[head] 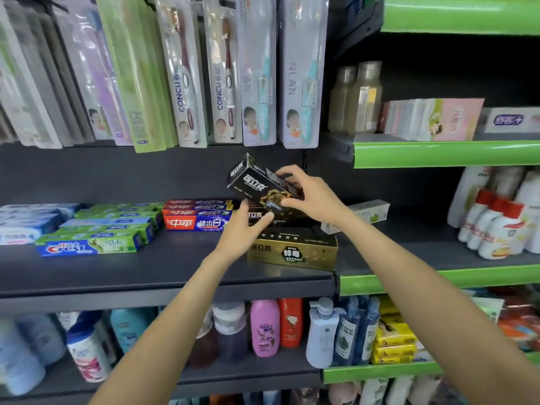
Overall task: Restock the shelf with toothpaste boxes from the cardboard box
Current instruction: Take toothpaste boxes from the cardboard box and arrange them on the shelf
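Note:
A black toothpaste box (253, 180) with gold print is tilted in the air above the dark grey shelf (122, 270). My right hand (309, 194) grips its right end from above. My left hand (248, 229) is underneath, fingers against the box's lower edge and a second black box (287, 217) lying behind it. A gold and black toothpaste box (292, 252) lies flat near the shelf's front, right below both hands. The cardboard box is out of view.
Red toothpaste boxes (195, 214) are stacked left of my hands, green and blue Crest boxes (93, 238) further left. Toothbrush packs (190, 71) hang above. A white and green box (365, 214) lies to the right. Bottles (264, 328) fill the shelf below. Green-edged shelves (444, 153) stand right.

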`<state>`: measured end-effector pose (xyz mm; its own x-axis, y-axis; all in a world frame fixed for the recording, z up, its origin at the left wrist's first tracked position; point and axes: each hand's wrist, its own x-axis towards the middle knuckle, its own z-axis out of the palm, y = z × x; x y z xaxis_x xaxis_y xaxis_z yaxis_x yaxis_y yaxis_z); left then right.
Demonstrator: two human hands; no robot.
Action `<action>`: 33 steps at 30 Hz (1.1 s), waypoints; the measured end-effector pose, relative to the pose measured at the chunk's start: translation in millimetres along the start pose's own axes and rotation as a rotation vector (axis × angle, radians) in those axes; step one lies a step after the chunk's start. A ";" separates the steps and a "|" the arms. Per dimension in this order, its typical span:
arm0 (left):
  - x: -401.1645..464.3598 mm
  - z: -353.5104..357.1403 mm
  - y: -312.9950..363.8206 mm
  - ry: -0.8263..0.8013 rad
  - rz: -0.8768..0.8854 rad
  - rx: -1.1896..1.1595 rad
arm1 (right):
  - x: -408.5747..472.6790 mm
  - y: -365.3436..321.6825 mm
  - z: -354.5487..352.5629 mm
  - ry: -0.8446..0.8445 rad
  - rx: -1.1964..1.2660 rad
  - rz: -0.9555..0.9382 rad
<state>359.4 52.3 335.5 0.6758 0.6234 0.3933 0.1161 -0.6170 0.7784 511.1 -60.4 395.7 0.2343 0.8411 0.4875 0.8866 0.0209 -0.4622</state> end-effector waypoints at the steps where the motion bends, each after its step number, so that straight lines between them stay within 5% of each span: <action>1: -0.6 -3.2 -10.6 -0.061 0.001 0.117 | 1.3 8.8 -1.9 0.020 -0.105 0.006; 5: -11.8 -5.7 -39.6 -0.209 0.108 0.352 | 10.7 33.7 -1.8 -0.009 -0.431 0.058; 12: -13.0 -5.9 -54.6 -0.023 0.205 0.438 | 58.2 41.8 35.2 -0.297 -0.789 -0.104; 18: -11.8 3.4 -59.7 0.037 0.169 0.426 | 67.1 64.9 49.5 -0.392 -0.574 -0.020; 23: 3.9 18.3 -59.8 0.091 0.132 0.528 | 25.7 52.4 27.6 -0.065 -0.204 0.056; 26: 8.9 25.7 -51.2 0.154 0.132 0.542 | -22.2 37.9 30.0 0.129 -0.180 0.011; 33: -66.6 14.5 -21.8 0.336 0.239 0.237 | -112.5 11.0 76.0 0.271 -0.140 -0.083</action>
<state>322.4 17.3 285.3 0.4350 0.5472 0.7151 0.1750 -0.8304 0.5290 464.1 -113.7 279.5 0.2398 0.6648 0.7074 0.9490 -0.0068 -0.3153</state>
